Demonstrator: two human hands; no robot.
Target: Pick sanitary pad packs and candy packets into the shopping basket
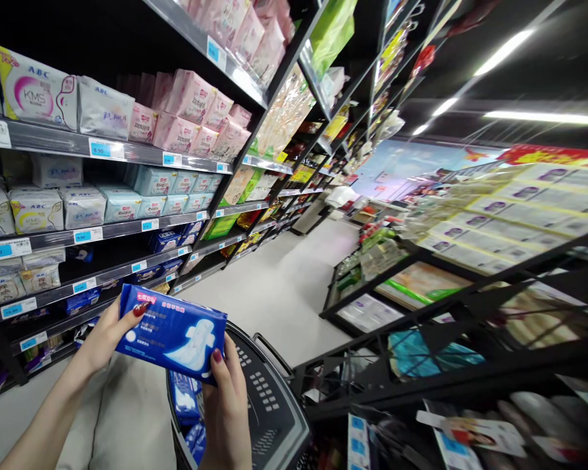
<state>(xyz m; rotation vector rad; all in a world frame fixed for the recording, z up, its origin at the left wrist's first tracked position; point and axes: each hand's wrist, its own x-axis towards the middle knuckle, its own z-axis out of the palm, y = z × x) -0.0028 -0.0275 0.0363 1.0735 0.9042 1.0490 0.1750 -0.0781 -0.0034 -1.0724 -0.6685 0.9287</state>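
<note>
We stand in a shop lane with a pale grey floor (274, 287), and things crowd both sides. On our left is a tall black metal shelf (144, 155) with blue and white price tags (106, 149) along its edges. It carries soft pink square packs (183, 124), a white and yellow pack with the letters ABC (35, 88), and light blue square packs (159, 181); lower down sit small dark blue packs (165, 240). On our right is a slanting wall of white boxes with purple pictures (524, 196), and under it a shiny blue-green bag (421, 352), a bit blurry. A big black plastic basket with small holes (264, 385) stands just beside our legs in pale trousers (132, 405), and more shiny blue packs (183, 398) lie inside it. The flat dark blue plastic pack with a white pad picture (171, 333) is up in front of us, tipped with its left end higher, and it hides part of the basket's rim. Our left hand (102, 339) pinches the left end, with its red-nailed thumb on the front. Our right hand (228, 375) grips the lower right corner, thumb pressed on the front. We cannot see all the fingers behind the pack.
</note>
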